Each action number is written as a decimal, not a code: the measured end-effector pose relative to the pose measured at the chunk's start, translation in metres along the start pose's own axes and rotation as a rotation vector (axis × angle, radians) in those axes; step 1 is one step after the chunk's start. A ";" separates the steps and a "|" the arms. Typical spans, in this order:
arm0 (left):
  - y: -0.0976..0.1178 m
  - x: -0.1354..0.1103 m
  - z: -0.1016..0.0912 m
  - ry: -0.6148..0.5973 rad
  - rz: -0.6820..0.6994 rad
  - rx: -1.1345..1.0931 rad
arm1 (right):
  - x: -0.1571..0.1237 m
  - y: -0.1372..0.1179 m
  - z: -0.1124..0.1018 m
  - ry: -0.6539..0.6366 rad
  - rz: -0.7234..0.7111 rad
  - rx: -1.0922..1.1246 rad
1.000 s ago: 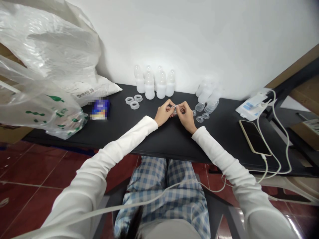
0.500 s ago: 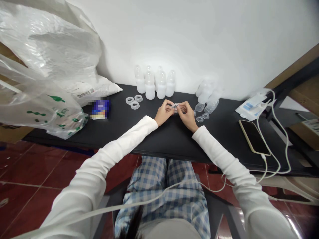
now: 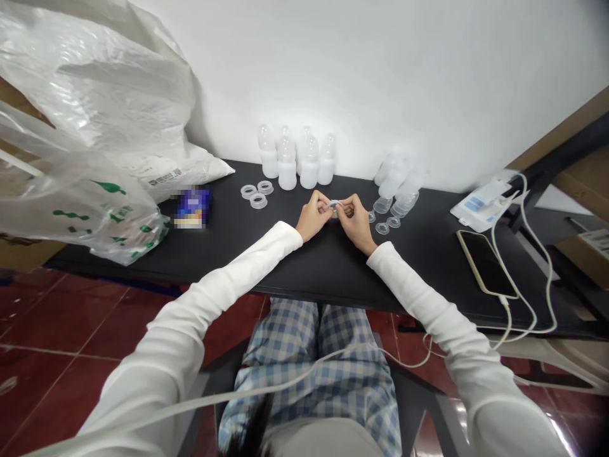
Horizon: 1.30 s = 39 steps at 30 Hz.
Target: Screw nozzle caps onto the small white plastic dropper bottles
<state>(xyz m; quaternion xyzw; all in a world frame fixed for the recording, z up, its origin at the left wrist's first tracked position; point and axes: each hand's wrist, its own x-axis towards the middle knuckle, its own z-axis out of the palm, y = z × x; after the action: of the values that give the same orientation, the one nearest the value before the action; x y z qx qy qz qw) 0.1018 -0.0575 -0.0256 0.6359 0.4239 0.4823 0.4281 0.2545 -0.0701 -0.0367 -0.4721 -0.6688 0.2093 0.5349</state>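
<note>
Between my two hands is a translucent bottle collar ring [image 3: 334, 205], held just above the black table. My left hand [image 3: 313, 218] pinches its left side, and my right hand [image 3: 356, 222] grips the right side with the thumb over the top. Fingers partly cover the ring. Three similar collar rings [image 3: 258, 201] lie on the table to the left. Behind my hands stand several small baby bottles [image 3: 287, 171] with clear domed caps. Right of my right hand lie small clear discs [image 3: 382, 228] and several clear caps [image 3: 382, 205], with some whitish, blurred pieces behind them.
On the black table [image 3: 285, 266], a blue box [image 3: 194, 206] and large plastic bags [image 3: 128, 216] occupy the left. At right lie a phone [image 3: 486, 261], a white packet [image 3: 480, 206] and a white cable [image 3: 547, 279]. A white wall rises behind.
The ring has tilted a little between my fingers, and my right thumb has shifted over its opening. Both hands stay in nearly the same place.
</note>
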 end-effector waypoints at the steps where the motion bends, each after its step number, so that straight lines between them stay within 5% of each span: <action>1: -0.001 0.000 0.000 -0.001 0.000 0.005 | 0.000 0.001 0.001 -0.002 0.013 0.007; 7: -0.005 0.002 0.000 -0.042 0.011 -0.059 | -0.001 0.002 0.002 0.008 0.074 0.059; 21: -0.011 0.008 -0.005 -0.092 0.061 -0.213 | 0.001 0.003 -0.006 -0.076 -0.048 0.059; 26: -0.013 0.012 -0.008 -0.068 0.118 -0.246 | 0.003 0.009 -0.007 -0.107 0.076 0.237; 30: -0.012 0.010 -0.007 -0.100 0.158 -0.177 | 0.007 0.009 -0.011 -0.106 0.072 0.169; 39: -0.024 0.035 0.005 -0.087 0.082 -0.054 | 0.014 0.005 -0.028 0.362 0.009 -0.035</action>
<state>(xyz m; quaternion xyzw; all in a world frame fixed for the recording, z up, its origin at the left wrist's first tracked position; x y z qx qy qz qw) 0.1096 -0.0184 -0.0409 0.6612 0.3654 0.4828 0.4430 0.2822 -0.0620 -0.0244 -0.5140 -0.5632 0.1118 0.6373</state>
